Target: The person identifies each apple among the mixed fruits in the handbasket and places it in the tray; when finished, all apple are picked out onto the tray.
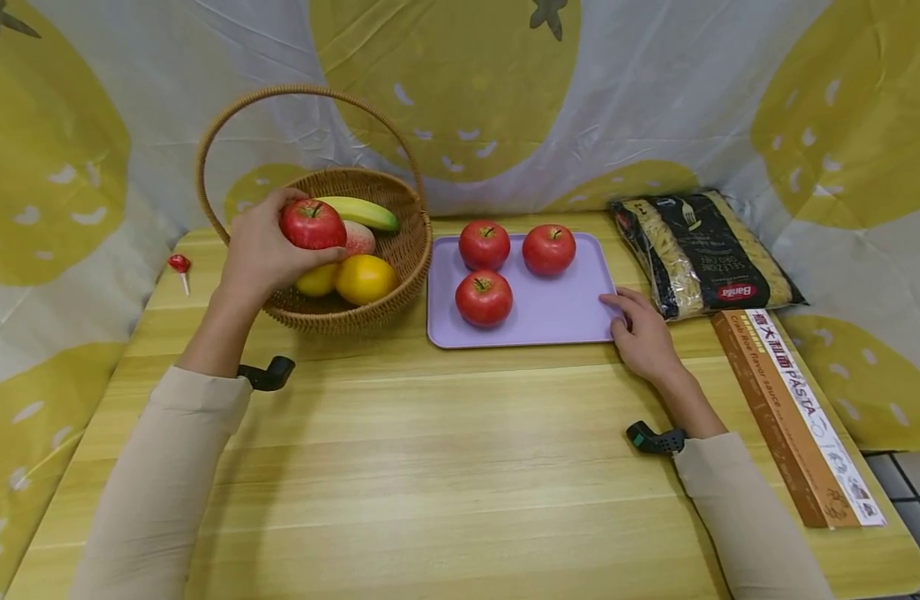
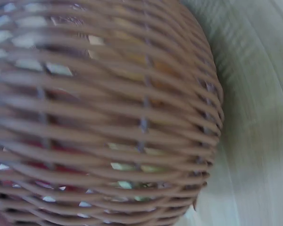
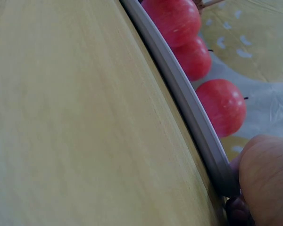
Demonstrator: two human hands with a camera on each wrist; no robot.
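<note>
My left hand (image 1: pixel 257 246) grips a red apple (image 1: pixel 313 224) at the opening of a wicker basket (image 1: pixel 403 304) with a tall hoop handle. Inside the basket are a green-yellow banana (image 1: pixel 362 212), a pinkish fruit (image 1: pixel 359 239) and yellow-orange fruit (image 1: pixel 366 279). Basket weave (image 2: pixel 108 113) fills most of the left wrist view, hiding that hand. At the right edge of a lilac tray (image 1: pixel 561 308), my right hand (image 1: pixel 643 337) holds the rim, thumb close to it in the right wrist view. Three red apples (image 1: pixel 484 298) sit on the tray.
A bag of Barilla pasta (image 1: pixel 703 250) lies behind my right hand. Right of that hand, a long pasta box (image 1: pixel 797 417) runs along the table (image 1: pixel 460 467). A red lollipop (image 1: pixel 179 265) lies left of the basket. Patterned cloth (image 1: pixel 460 108) hangs behind.
</note>
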